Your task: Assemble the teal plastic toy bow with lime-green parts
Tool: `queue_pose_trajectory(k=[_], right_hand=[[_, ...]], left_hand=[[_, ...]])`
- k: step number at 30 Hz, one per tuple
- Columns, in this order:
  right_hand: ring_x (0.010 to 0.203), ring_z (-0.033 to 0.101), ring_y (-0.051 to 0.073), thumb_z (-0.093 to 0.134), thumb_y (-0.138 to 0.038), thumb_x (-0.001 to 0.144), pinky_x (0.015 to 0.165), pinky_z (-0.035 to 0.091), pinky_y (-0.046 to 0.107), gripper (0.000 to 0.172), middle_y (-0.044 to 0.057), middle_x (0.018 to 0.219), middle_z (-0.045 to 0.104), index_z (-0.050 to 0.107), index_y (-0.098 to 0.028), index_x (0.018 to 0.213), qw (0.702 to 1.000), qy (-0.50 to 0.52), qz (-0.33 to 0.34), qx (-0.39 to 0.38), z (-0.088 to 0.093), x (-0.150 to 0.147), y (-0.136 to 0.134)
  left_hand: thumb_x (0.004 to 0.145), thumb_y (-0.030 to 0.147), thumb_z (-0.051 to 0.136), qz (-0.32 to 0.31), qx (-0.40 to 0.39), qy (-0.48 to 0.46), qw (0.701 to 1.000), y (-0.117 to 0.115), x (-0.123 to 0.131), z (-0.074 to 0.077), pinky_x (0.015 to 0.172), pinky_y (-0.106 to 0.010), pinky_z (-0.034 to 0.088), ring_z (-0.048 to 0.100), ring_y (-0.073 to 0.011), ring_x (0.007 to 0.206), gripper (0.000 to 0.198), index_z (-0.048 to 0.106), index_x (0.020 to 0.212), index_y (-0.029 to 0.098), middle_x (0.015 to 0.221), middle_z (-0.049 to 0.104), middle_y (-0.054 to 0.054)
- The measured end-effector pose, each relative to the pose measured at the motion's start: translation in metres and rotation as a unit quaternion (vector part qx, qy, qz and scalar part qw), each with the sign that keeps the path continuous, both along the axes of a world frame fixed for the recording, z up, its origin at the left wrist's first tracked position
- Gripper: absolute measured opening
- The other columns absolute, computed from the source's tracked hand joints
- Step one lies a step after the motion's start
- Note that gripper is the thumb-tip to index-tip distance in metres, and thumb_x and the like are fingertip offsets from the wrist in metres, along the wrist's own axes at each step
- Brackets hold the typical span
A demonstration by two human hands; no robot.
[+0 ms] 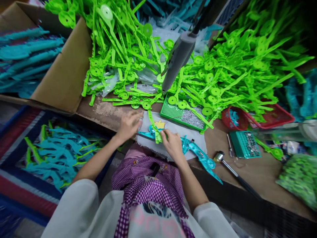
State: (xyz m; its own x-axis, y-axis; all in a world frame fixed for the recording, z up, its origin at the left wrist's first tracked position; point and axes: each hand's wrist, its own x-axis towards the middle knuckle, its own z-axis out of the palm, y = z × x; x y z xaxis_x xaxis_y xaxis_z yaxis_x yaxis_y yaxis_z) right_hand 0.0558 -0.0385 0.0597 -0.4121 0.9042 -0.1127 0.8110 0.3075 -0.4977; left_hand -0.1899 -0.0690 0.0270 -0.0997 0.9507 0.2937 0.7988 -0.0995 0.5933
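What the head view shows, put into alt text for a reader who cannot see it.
The right hand holds a green plastic part across blue plastic on a gray cloth, the left hand open at the cloth's left edge. A gray tool hangs in front of heaps of green parts.

The centre is bright; the upper right corner dark; the edges stretched and blurred.

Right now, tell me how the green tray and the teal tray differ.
The green tray is larger than the teal tray. Green pieces overlap the green tray, none the teal tray. The green tray borders the grey cloth; the teal tray sits near the hammer. Both hold small metal pieces.
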Motion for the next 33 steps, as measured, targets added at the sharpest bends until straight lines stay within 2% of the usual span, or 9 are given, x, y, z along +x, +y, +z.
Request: queue_pose_trajectory(k=[2,6,12,19,22,25,27,29,33], right_hand=[[0.083,0.065,0.023,0.037,-0.043,0.105,0.079,0.033,0.035,0.038,0.008,0.089,0.076,0.067,-0.022,0.101,0.999,-0.005,0.035,0.004,-0.004,-0.012,0.011],[0.100,0.062,0.025,0.037,-0.040,0.105,0.078,0.032,0.035,0.038,0.011,0.105,0.072,0.068,-0.020,0.095,0.996,-0.026,0.088,0.002,-0.005,-0.031,0.036],[0.101,0.060,0.024,0.038,-0.040,0.106,0.082,0.025,0.036,0.036,0.009,0.102,0.072,0.064,-0.018,0.093,0.993,-0.043,0.113,-0.012,-0.005,-0.039,0.037],[0.110,0.056,0.028,0.040,-0.043,0.105,0.084,0.026,0.038,0.035,0.012,0.112,0.069,0.064,-0.019,0.097,0.998,-0.024,0.062,-0.021,-0.014,-0.042,0.022],[0.119,0.056,0.029,0.045,-0.045,0.103,0.090,0.030,0.040,0.032,0.011,0.124,0.066,0.066,-0.022,0.111,0.997,0.057,0.040,0.025,0.000,-0.010,0.018],[0.115,0.059,0.027,0.045,-0.046,0.102,0.097,0.035,0.042,0.033,0.010,0.118,0.068,0.069,-0.025,0.110,0.985,0.114,-0.047,0.120,0.017,0.055,0.028],[0.111,0.060,0.028,0.043,-0.045,0.102,0.097,0.037,0.044,0.036,0.012,0.113,0.069,0.070,-0.022,0.108,0.972,0.067,-0.136,0.180,0.024,0.101,0.047],[0.114,0.059,0.033,0.046,-0.043,0.101,0.095,0.038,0.047,0.038,0.018,0.127,0.065,0.066,-0.018,0.122,0.965,-0.038,-0.178,0.188,0.023,0.136,0.070],[0.102,0.063,0.033,0.046,-0.031,0.101,0.086,0.042,0.043,0.037,0.021,0.120,0.069,0.066,-0.012,0.126,0.974,-0.147,-0.127,0.115,0.018,0.162,0.102]], left_hand=[[0.092,0.044,0.067,-0.059,-0.030,-0.039,0.997,-0.031,0.023,-0.011,0.102,-0.048,0.047,0.063,-0.0278,0.113,0.034,0.073,0.118,0.023,0.115,0.071,-0.011],[0.092,0.038,0.068,-0.023,-0.004,-0.088,0.996,-0.064,0.044,-0.030,0.097,-0.044,0.051,0.065,-0.0245,0.104,0.025,0.076,0.111,0.024,0.100,0.073,-0.008],[0.091,0.040,0.070,-0.029,0.045,-0.121,0.991,-0.060,0.039,-0.032,0.088,-0.039,0.054,0.065,-0.0221,0.095,0.025,0.078,0.106,0.023,0.092,0.073,-0.006],[0.087,0.041,0.075,-0.017,0.008,-0.122,0.992,-0.063,0.038,-0.029,0.092,-0.041,0.054,0.066,-0.0234,0.095,0.026,0.076,0.105,0.022,0.092,0.073,-0.006],[0.083,0.041,0.078,-0.010,-0.016,-0.114,0.993,-0.066,0.035,-0.025,0.097,-0.043,0.053,0.065,-0.0256,0.105,0.047,0.068,0.124,0.023,0.108,0.069,-0.008],[0.082,0.042,0.077,0.001,-0.017,-0.103,0.995,-0.067,0.033,-0.023,0.101,-0.043,0.053,0.061,-0.0280,0.118,0.055,0.062,0.132,0.024,0.123,0.061,-0.011],[0.083,0.040,0.075,0.016,0.000,-0.098,0.995,-0.065,0.035,-0.023,0.101,-0.043,0.053,0.060,-0.0277,0.120,0.050,0.063,0.129,0.024,0.124,0.059,-0.010],[0.085,0.037,0.074,0.036,0.032,-0.087,0.995,-0.064,0.042,-0.021,0.101,-0.043,0.053,0.061,-0.0273,0.118,0.044,0.065,0.125,0.024,0.122,0.059,-0.010],[0.085,0.029,0.073,0.059,0.110,-0.036,0.992,-0.070,0.060,-0.007,0.098,-0.045,0.054,0.064,-0.0268,0.109,0.030,0.069,0.115,0.024,0.114,0.064,-0.010]])
